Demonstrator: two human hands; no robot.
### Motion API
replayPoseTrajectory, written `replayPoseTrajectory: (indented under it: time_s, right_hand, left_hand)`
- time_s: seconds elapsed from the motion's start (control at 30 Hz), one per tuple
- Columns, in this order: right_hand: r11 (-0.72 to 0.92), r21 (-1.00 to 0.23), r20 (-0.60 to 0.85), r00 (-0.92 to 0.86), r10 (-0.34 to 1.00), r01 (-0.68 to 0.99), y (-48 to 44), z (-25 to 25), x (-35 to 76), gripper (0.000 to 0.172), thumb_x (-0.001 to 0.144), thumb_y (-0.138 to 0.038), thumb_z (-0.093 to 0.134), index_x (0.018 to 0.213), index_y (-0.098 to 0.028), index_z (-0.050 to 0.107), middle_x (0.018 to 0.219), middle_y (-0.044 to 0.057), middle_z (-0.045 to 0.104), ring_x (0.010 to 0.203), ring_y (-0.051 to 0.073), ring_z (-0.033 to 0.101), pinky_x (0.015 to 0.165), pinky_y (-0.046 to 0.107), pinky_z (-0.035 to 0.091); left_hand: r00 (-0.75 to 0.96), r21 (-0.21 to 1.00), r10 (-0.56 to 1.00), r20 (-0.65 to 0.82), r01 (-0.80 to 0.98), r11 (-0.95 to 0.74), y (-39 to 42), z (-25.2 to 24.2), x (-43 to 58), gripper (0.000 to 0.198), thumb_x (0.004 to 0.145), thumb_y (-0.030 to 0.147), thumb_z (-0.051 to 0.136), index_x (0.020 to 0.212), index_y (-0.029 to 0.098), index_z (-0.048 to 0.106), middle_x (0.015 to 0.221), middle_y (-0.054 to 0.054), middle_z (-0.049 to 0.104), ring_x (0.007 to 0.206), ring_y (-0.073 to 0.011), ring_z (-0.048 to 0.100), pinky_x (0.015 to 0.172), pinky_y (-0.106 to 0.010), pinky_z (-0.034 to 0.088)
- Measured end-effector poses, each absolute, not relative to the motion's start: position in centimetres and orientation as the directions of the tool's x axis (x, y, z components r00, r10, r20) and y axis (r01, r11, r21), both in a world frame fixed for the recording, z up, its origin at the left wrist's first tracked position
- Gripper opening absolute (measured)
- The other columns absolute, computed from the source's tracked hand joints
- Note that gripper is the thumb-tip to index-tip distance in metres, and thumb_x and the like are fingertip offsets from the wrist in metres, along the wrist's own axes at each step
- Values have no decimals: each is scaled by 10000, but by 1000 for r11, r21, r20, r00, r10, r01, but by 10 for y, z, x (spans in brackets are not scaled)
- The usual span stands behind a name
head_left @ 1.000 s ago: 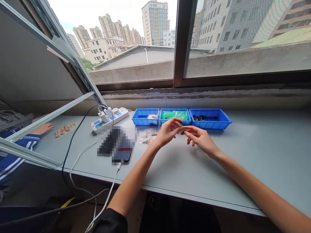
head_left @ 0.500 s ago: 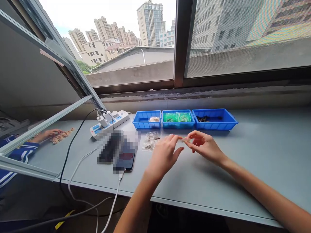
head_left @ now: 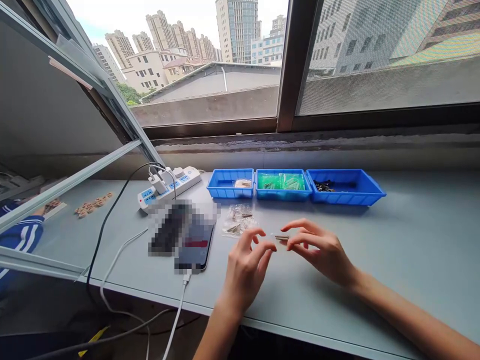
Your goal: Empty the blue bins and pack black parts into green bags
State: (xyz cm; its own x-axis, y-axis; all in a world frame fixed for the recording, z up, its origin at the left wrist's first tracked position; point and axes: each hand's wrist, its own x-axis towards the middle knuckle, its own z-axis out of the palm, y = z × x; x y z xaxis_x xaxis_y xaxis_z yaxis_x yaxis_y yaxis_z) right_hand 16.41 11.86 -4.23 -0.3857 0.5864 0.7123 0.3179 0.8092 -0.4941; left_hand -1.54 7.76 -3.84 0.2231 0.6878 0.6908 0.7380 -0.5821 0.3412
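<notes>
Two hands hung over the counter (head_left: 393, 250): the right hand (head_left: 322, 252) pinched a small metal piece (head_left: 282, 237), the left hand (head_left: 245, 272) half-open just left of it, near clear bags (head_left: 238, 222).

light-assembly workshop, small-parts bench by a window (head_left: 210, 65), upper floor in a city: high-rises (head_left: 236, 25) outside. long grey surface (head_left: 393, 250) runs along the sill w/ three blue bins (head_left: 283, 194) of tiny components in a row, clear bags (head_left: 239, 221) of metal bits, power strip (head_left: 168, 186) w/ chargers, phone (head_left: 197, 247) plugged in. right hand (head_left: 322, 250) pinches a tiny metal part (head_left: 282, 237), left hand (head_left: 245, 270) just beside. another person's sleeve (head_left: 18, 235) at the next spot, near small tan pieces (head_left: 92, 205).
</notes>
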Motion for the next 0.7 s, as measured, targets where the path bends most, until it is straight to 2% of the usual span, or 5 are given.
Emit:
replayPoseTrajectory:
  time_s: [0.1, 0.23, 0.33, 0.53, 0.7]
  right_hand:
    - [839, -420, 764, -364, 533, 346, 116, -40, 164, 236, 882, -173, 515, 670, -188, 617, 884, 55, 646, 557, 75, 609, 487, 183, 478]
    - [840, -439, 768, -352, 535, 319, 115, -41, 163, 179, 875, -175, 529, 714, -196, 604, 785, 33, 670, 554, 76, 607, 448, 152, 470]
    - [799, -515, 722, -345, 599, 310, 113, -44, 160, 41, 857, -237, 573, 854, -209, 603, 708, -1, 675, 436, 57, 537, 410, 153, 460]
    - [549, -806, 459, -351, 816, 221, 112, -45, 157, 287, 869, -344, 526, 1120, -203, 526, 670, -9, 650, 405, 78, 524, 390, 189, 456]
    - [383, -904, 327, -270, 905, 189, 119, -46, 159, 373, 855, -425, 498, 1137, -182, 477, 634, -22, 609, 384, 87, 502, 406, 218, 452]
  left_hand:
    - [229, 338, 674, 702, 726, -599, 77, -36, -15, 95, 867, 186, 519, 935, 218, 576, 1034, -51, 510, 775, -102, 557, 649, -210, 502]
    - [226, 358, 697, 681, 727, -586, 77, -35, -15, 126, 870, 265, 525, 980, 218, 564, 1073, -67, 526, 807, -122, 567, 689, -244, 520]
    - [202, 406, 729, 654, 720, -563, 78, -35, -15, 111, 880, 295, 505, 880, 197, 557, 1012, -63, 559, 804, -129, 577, 701, -252, 515]
    - [196, 502, 833, 518, 718, -482, 79, -34, -12, 219, 904, 279, 452, 748, 189, 578, 843, -24, 592, 798, -136, 580, 675, -240, 484]
    - [196, 475, 851, 488, 758, -447, 89, -11, -3, 197, 867, 270, 529, 712, 199, 627, 809, 8, 603, 669, -102, 558, 576, -210, 424]
